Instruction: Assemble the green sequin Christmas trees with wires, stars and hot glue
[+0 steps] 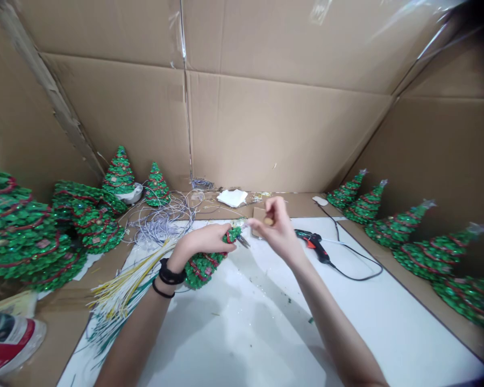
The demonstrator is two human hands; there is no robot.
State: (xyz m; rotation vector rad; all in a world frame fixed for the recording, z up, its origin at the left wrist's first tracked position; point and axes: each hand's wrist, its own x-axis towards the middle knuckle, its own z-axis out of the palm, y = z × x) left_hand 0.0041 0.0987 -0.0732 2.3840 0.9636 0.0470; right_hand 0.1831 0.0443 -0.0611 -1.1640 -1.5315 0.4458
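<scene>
My left hand [207,239] is wrapped around the upper part of a small green Christmas tree [204,270] with red garland. The tree lies tilted, its tip pointing right past my fingers. My right hand [280,231] is just right of that tip, with fingers curled and thumb pressed in. A pale, shiny bit shows between the thumb and the tree tip, too small to make out. Metal tool jaws [244,243] lie on the white board [242,328] below the tip. A black and orange glue gun [317,248] rests right of my right hand.
Decorated trees [14,226] stand at left, and several star-topped trees [399,223] line the right. Tangled wire [161,217] and yellow, white and green strands [125,290] lie left. White paper [232,198] sits at the back before a cardboard wall [282,129]. A tub [12,341] is front left.
</scene>
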